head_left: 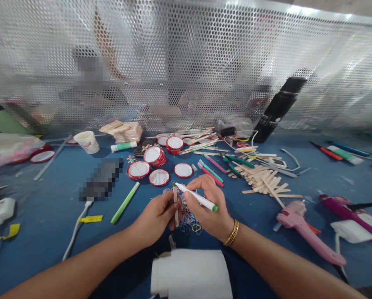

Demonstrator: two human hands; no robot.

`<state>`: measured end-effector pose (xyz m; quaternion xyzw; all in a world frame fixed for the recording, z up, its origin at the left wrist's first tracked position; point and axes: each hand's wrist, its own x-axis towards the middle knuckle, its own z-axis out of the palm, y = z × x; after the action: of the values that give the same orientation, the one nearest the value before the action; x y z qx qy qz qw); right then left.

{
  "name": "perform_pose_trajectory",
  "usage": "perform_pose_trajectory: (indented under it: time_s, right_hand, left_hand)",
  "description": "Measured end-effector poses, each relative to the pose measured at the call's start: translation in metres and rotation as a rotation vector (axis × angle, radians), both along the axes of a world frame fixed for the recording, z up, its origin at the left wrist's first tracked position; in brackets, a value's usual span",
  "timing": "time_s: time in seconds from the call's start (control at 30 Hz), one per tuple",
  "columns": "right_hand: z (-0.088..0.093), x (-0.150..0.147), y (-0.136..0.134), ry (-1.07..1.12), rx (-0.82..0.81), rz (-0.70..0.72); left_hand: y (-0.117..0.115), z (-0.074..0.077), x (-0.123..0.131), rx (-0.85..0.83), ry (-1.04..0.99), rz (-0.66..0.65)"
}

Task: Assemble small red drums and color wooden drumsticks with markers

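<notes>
My left hand (159,214) is closed on a wooden craft stick (176,207), held upright with its top end showing a green patch. In my right hand (209,203) is a white marker (200,199) with a green end. Its tip touches or nearly touches the coloured top of the stick. Beneath both hands lies a loose pile of coloured rubber bands (190,222), partly hidden by them. Several round lids with red rims, such as this lid (159,177), lie just beyond the hands.
Loose craft sticks (267,180) lie to the right, with a pink glue gun (310,234) nearer me. A green marker (125,203) and a phone (101,180) on a cable are at left. A white roll (192,274) sits in front of me. Behind stands a perforated metal screen (188,62).
</notes>
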<state>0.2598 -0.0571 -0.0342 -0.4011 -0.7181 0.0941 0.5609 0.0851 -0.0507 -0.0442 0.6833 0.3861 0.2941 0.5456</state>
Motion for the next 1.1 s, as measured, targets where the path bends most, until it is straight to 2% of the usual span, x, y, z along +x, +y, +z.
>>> perform_pose_trajectory:
  time_s: [0.67,0.93,1.1]
  right_hand:
    - [0.002,0.000,-0.002,-0.011,0.001,-0.004]
    - [-0.004,0.003,-0.001,0.112,-0.059,-0.020]
    - [-0.005,0.002,-0.001,0.093,-0.082,0.012]
  left_hand:
    - [-0.001,-0.001,0.000,-0.056,-0.069,0.054]
    - [0.001,0.012,-0.002,0.005,-0.079,0.140]
    - [-0.001,0.019,-0.003,-0.182,-0.292,0.180]
